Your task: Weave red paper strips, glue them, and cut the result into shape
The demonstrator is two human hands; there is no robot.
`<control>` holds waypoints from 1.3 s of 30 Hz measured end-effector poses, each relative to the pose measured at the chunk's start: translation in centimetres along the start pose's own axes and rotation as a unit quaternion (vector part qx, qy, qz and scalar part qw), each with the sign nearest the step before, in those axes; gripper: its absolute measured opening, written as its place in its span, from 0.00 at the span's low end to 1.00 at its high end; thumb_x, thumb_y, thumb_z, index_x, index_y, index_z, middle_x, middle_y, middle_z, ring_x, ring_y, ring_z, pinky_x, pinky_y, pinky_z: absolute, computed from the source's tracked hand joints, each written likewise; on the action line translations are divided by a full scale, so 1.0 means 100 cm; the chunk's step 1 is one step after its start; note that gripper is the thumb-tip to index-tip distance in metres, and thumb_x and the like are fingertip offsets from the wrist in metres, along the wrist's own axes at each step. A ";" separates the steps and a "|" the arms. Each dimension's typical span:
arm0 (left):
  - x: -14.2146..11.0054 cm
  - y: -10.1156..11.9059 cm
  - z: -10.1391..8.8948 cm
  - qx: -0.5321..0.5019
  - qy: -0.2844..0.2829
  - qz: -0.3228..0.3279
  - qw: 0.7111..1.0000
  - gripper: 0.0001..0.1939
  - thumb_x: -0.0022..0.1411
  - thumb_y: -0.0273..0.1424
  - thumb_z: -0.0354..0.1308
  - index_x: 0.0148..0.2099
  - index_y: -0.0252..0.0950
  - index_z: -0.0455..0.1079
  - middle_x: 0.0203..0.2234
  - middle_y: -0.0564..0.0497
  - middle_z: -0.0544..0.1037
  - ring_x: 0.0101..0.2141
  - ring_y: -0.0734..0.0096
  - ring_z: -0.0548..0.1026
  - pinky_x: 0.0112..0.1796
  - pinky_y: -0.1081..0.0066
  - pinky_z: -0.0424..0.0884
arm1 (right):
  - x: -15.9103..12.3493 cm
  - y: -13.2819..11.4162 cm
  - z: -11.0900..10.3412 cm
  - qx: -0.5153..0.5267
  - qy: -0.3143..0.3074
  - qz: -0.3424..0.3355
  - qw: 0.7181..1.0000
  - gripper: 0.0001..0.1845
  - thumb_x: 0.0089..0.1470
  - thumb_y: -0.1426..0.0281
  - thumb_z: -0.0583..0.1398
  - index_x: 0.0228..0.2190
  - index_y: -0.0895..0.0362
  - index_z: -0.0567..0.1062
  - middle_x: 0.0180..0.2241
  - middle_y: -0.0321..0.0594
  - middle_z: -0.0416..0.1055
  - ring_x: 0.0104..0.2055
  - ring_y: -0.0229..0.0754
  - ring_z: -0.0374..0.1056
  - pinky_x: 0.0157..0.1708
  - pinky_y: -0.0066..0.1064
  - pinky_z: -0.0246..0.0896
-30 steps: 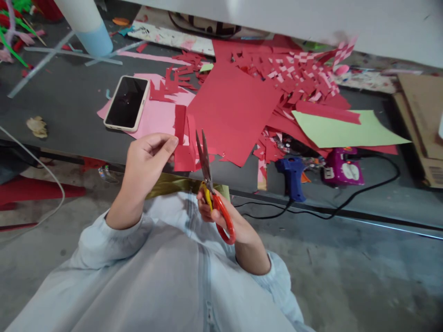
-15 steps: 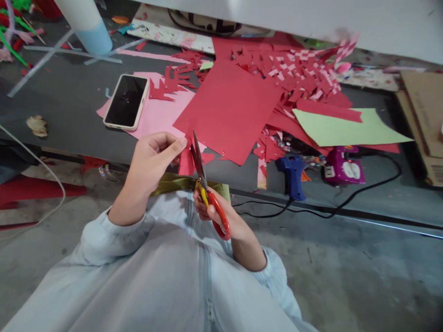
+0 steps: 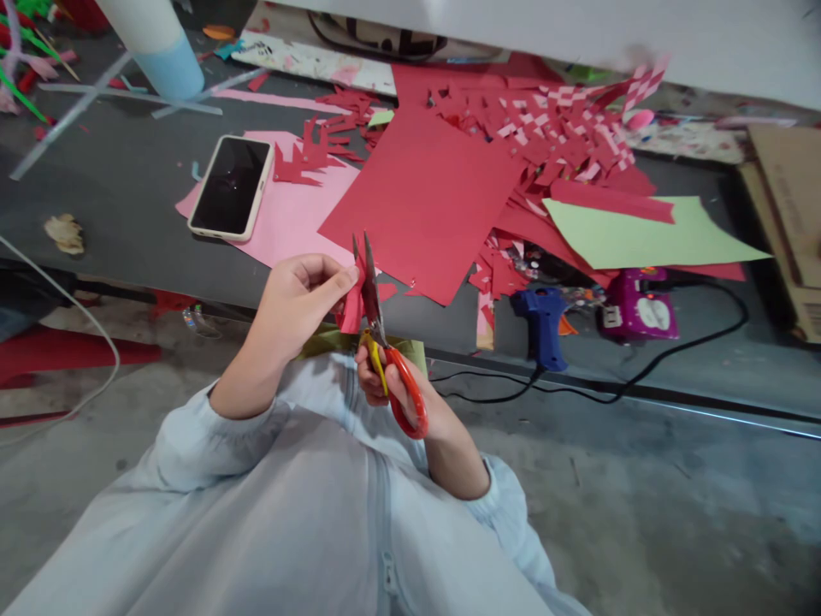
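Note:
Between the thumb and fingers of my left hand (image 3: 301,299) is a small piece of red paper (image 3: 350,315), held near the table's front edge. My right hand (image 3: 401,385) is closed around the scissors (image 3: 374,295), which have one red and one yellow handle loop. Their blades point away from me, slightly parted, right up against the red paper. Whether the paper lies between the blades is hard to make out. Beyond the blade tips lies a large red sheet (image 3: 423,197), with a pink sheet (image 3: 295,214) to its left.
A phone (image 3: 231,186) rests on the pink sheet. At the right are a blue glue gun (image 3: 542,325), a purple box (image 3: 638,308) with a black cable, and a pale green sheet (image 3: 641,239). Red scraps and woven red-pink strips (image 3: 552,128) pile up behind. A bottle (image 3: 160,51) stands back left.
The red paper in my left hand has been turned and now shows narrower. My left hand has moved a little right, toward the scissors. The blades closed somewhat, then parted again.

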State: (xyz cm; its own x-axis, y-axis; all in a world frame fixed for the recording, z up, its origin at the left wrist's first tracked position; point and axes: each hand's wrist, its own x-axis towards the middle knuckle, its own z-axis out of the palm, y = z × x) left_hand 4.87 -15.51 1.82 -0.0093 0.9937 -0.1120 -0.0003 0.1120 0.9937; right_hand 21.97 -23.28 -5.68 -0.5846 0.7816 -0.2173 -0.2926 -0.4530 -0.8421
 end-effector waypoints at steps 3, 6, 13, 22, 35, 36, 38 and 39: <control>0.000 -0.001 0.000 0.001 0.001 0.002 1.000 0.12 0.52 0.34 0.67 0.23 0.36 0.70 0.17 0.56 0.70 0.19 0.80 0.64 0.23 0.77 0.63 | 0.001 0.002 -0.001 0.010 -0.001 0.004 1.000 0.25 0.59 0.44 0.58 0.44 0.52 0.67 0.30 0.30 0.53 0.25 0.32 0.46 0.23 0.28 0.45; -0.002 0.000 0.000 0.010 -0.001 0.002 1.000 0.13 0.53 0.33 0.67 0.22 0.35 0.69 0.17 0.56 0.69 0.19 0.80 0.64 0.23 0.77 0.62 | 0.001 0.003 0.000 0.025 0.002 0.006 1.000 0.24 0.60 0.45 0.58 0.44 0.52 0.67 0.29 0.29 0.53 0.24 0.32 0.45 0.23 0.29 0.44; -0.003 0.000 0.000 0.028 0.005 0.020 0.999 0.16 0.53 0.39 0.69 0.23 0.35 0.69 0.18 0.57 0.68 0.20 0.80 0.63 0.23 0.75 0.60 | -0.001 0.005 0.003 0.037 0.017 0.013 0.999 0.21 0.61 0.47 0.58 0.42 0.50 0.68 0.28 0.30 0.55 0.24 0.33 0.45 0.23 0.30 0.47; -0.004 -0.003 0.001 0.089 0.026 0.050 0.994 0.19 0.55 0.43 0.68 0.23 0.36 0.69 0.18 0.55 0.70 0.21 0.78 0.64 0.23 0.74 0.61 | -0.002 0.009 0.003 0.018 0.021 -0.001 1.000 0.21 0.62 0.48 0.57 0.43 0.52 0.66 0.27 0.30 0.55 0.25 0.33 0.47 0.24 0.30 0.46; -0.005 -0.003 -0.001 0.102 0.025 0.048 0.993 0.11 0.56 0.32 0.63 0.24 0.35 0.70 0.18 0.55 0.72 0.20 0.79 0.66 0.22 0.77 0.61 | -0.001 0.005 0.004 0.019 0.047 0.030 0.998 0.25 0.57 0.44 0.60 0.38 0.53 0.66 0.23 0.27 0.54 0.22 0.32 0.48 0.22 0.28 0.46; -0.005 -0.003 -0.002 0.104 0.025 0.047 0.993 0.11 0.56 0.32 0.63 0.24 0.35 0.70 0.18 0.55 0.72 0.20 0.79 0.66 0.22 0.77 0.62 | -0.001 0.004 0.004 0.019 0.048 0.030 0.998 0.26 0.57 0.43 0.60 0.38 0.53 0.66 0.23 0.27 0.53 0.22 0.32 0.47 0.22 0.27 0.45; -0.005 -0.001 -0.002 0.110 0.026 0.044 0.993 0.11 0.56 0.32 0.63 0.24 0.35 0.70 0.18 0.54 0.73 0.20 0.79 0.67 0.22 0.77 0.63 | 0.000 0.002 0.005 0.020 0.047 0.028 0.998 0.26 0.56 0.43 0.61 0.37 0.53 0.66 0.22 0.26 0.52 0.21 0.31 0.47 0.21 0.27 0.44; -0.005 -0.001 -0.002 0.112 0.028 0.044 0.992 0.10 0.56 0.32 0.63 0.24 0.35 0.71 0.18 0.54 0.73 0.20 0.78 0.67 0.23 0.77 0.63 | 0.000 0.001 0.005 0.020 0.046 0.025 0.998 0.25 0.56 0.43 0.61 0.36 0.53 0.66 0.22 0.26 0.52 0.21 0.31 0.46 0.21 0.27 0.43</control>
State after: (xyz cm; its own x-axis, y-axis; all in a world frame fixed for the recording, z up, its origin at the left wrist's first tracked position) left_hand 4.69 -16.05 1.81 -0.0548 0.9983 -0.0185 0.2261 0.0305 0.9736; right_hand 21.54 -23.54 -5.53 -0.5274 0.7931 -0.3046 -0.2962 -0.5077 -0.8090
